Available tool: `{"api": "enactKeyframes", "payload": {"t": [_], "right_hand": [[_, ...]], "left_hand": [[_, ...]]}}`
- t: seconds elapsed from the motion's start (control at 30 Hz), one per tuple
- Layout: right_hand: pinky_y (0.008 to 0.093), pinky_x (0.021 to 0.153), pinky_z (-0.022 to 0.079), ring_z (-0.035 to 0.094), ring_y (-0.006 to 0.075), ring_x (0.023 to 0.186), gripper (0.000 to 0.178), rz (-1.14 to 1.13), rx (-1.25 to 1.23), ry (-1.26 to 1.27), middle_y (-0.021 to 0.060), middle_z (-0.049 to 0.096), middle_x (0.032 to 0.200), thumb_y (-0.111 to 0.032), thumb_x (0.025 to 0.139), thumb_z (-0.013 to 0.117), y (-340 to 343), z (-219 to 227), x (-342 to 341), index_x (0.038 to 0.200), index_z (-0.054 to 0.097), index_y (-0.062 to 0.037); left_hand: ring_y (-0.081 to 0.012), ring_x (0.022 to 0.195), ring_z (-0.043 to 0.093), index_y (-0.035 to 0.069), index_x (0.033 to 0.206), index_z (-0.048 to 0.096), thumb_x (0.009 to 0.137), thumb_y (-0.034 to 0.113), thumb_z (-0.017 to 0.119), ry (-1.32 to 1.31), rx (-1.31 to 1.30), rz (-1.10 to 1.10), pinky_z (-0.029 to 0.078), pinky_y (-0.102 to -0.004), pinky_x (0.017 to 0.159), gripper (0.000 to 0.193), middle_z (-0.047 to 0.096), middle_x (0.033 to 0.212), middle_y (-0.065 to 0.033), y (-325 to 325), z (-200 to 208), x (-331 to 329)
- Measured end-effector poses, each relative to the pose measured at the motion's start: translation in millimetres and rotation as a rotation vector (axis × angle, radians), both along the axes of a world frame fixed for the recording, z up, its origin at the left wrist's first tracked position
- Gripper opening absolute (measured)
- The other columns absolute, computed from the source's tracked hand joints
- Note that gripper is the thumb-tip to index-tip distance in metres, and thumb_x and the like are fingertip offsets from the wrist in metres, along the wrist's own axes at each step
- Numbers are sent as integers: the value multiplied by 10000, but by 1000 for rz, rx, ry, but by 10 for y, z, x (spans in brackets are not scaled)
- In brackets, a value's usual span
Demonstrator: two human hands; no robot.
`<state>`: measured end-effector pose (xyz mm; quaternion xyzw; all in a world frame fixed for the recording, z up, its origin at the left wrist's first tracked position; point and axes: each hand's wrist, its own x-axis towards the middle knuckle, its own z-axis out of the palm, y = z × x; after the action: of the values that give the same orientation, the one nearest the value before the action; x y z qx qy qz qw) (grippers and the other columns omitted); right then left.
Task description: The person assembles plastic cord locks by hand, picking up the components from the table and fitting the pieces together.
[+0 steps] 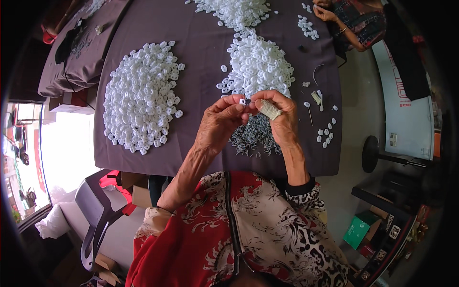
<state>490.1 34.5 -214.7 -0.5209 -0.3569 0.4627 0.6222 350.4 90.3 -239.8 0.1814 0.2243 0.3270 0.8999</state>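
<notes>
My left hand [221, 118] pinches a small white plastic piece [243, 102] with dark holes between thumb and fingertips. Close against it, my right hand [282, 117] is closed around a beige cloth-wrapped piece [270, 110]; whether it has a tip inside the fingers is hidden. Something thin and dark shows between the two hands, too small to name. Below the hands lies a heap of small grey screw-like parts [256, 136]. Just beyond them rises a pile of white plastic pieces [260, 62].
Another large white pile [141, 95] covers the left side of the brown-clothed table [201, 48]. Several loose white pieces [325, 136], a thin stick [310, 116] and a small beige roll [316, 98] lie at right. Another person's hand [325, 13] works at the far right corner.
</notes>
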Motion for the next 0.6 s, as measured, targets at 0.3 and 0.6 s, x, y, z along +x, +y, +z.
{"api": "enactKeyframes", "payload": {"t": [0.3,0.6], "right_hand": [[235,746,410,531,110,802,65,-73,172,-183,39,569,855,3,766,592,-20,64,-54,827,615,-3],[236,755,404,517,115,820,74,-94,205,-235,41,559,864,26,749,594,-49,89,-124,816,611,-3]], "left_hand": [[-181,737,599,-4,893,570,836,53,556,-39,-13,9,494,-306,699,82,625,881,-129,-67,139,19],[-179,740,597,-18,904,580,828,64,575,10,14,56,487,-296,701,112,626,873,-112,-142,176,2]]}}
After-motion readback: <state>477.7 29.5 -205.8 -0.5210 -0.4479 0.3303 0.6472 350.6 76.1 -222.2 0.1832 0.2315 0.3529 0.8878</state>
